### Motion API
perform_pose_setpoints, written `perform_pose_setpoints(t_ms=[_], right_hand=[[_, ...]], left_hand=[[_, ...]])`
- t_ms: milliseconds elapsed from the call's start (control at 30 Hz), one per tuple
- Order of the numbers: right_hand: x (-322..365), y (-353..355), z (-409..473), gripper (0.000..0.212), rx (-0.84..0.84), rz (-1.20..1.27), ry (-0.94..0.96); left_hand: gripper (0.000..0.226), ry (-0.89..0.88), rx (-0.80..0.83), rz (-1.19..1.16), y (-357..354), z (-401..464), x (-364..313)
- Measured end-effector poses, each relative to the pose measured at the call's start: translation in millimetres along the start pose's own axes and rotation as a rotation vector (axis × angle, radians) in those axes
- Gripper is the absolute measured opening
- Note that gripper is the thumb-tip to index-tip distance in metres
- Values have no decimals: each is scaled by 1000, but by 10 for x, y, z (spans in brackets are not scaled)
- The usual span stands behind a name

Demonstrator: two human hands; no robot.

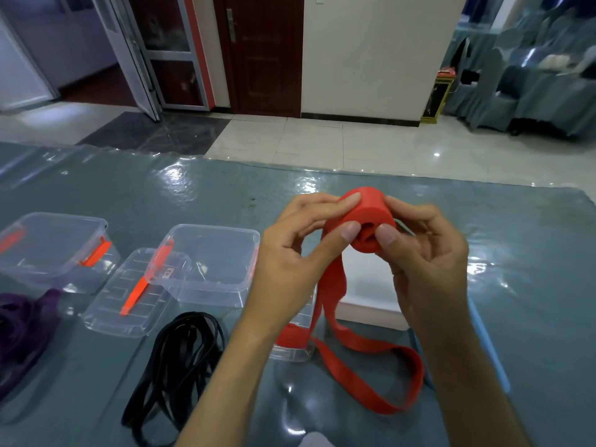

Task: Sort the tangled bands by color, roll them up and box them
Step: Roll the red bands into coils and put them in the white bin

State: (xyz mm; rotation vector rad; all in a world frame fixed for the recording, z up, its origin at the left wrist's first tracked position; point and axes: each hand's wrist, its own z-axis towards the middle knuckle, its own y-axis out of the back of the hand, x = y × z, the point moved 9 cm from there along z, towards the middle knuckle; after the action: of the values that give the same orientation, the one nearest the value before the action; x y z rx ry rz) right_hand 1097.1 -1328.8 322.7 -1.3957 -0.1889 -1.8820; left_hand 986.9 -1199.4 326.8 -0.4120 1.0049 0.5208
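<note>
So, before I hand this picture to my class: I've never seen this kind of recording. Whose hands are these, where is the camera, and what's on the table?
There is no machine here. A person wears a camera on the head, looking forward and down, so you see their own two hands.

The left hand and right hand together hold a red band, mostly wound into a roll; its loose tail hangs down and loops on the table.

On the table's shiny grey-green cover lie a black band in a loose bundle, a purple band at the left edge, and clear plastic boxes with orange clips. A white box sits behind the hands.
</note>
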Motion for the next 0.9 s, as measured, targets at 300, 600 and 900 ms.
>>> perform_pose_setpoints(t_ms=[300,600,900], right_hand=[[169,-121,67,41,52,-188,34],[173,-2,90,38,-85,-12,70],[269,197,57,45,-117,-77,75]], left_hand=[[29,47,-98,-71,13,-24,-29],[43,39,92,-43,-144,167,-112],[33,85,111,-13,-256,95,-37]])
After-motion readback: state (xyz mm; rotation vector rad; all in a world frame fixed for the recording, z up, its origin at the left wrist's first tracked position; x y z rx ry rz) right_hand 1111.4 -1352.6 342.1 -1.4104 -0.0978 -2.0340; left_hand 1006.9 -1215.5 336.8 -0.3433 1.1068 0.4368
